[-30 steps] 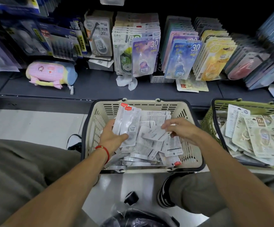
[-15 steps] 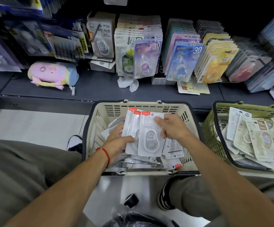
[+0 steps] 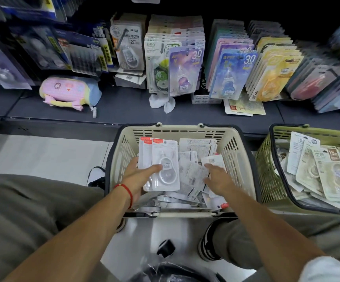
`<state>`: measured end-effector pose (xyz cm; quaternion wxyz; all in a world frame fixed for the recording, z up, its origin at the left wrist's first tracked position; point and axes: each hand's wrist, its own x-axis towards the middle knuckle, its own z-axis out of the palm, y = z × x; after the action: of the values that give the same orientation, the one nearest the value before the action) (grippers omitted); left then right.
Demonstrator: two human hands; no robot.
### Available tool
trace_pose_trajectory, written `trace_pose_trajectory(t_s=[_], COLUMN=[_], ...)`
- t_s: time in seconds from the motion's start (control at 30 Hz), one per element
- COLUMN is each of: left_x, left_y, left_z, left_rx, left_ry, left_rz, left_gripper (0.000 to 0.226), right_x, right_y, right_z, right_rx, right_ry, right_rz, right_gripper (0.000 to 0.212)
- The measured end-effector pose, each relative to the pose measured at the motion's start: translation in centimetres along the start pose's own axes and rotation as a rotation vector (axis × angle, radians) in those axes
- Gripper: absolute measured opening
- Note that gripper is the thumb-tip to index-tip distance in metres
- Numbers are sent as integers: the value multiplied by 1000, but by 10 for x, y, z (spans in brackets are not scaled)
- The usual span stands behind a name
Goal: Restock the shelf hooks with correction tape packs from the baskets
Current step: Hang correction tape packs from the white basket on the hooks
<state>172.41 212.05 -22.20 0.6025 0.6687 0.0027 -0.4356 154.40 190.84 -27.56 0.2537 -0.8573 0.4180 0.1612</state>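
- Gathering stock: the left hand (image 3: 138,176) grips a fanned stack of white blister-carded correction tape packs with red header strips (image 3: 161,163), thumb across the front card and fingers behind; the stack stands upright near the left wall of the beige slotted plastic basket with dark handles (image 3: 122,157).
- Right hand (image 3: 215,178): fingers loosely extended, holding nothing, reaching down to the loose packs lying face-down (image 3: 193,169) in the middle of that basket; actual contact with a card cannot be told.
- Handling advice, as judgement: the next pack is best taken by a card edge, turned face-up, header strip aligned with those in the stack so the hang holes match before hooking; the left grip should stay firm, since smooth blisters probably slide against one another.
- Other stock: cream-and-brown carded packs (image 3: 327,171) heaped in the green slotted plastic basket (image 3: 266,159) to the right.
- Destination: hanging rows of coloured tape cards (image 3: 185,70) above the dark shelf board (image 3: 124,106); a pink and blue soft pencil case (image 3: 69,90) lies toward the board's left end.
- Change from half a second earlier: the right hand then pinched the front pack at the stack; it has let go and moved right toward the loose packs. The stack has stayed in the left hand, now squared closer together.
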Motion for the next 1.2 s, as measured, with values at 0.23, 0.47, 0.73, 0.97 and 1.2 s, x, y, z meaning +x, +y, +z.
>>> trace_pose_trajectory(t_s=[0.23, 0.47, 0.73, 0.97, 1.2], left_x=[3, 6, -1, -14, -30], left_y=[3, 10, 45, 127, 213], left_z=[-5, 0, 3, 10, 17], left_rx=[51, 142, 148, 202, 88], left_ry=[88, 90, 78, 15, -148], left_rz=[94, 197, 343, 507, 598], left_gripper=[63, 62, 63, 61, 68], right_x=[-7, -21, -38, -51, -50], right_y=[13, -17, -50, -99, -158], right_z=[-13, -80, -146, -228, -269], right_rx=[317, 591, 580, 510, 718], right_ry=[-120, -22, 6, 244, 396], right_rz=[-68, -182, -231, -434, -523], right_gripper=[47, 26, 19, 26, 30])
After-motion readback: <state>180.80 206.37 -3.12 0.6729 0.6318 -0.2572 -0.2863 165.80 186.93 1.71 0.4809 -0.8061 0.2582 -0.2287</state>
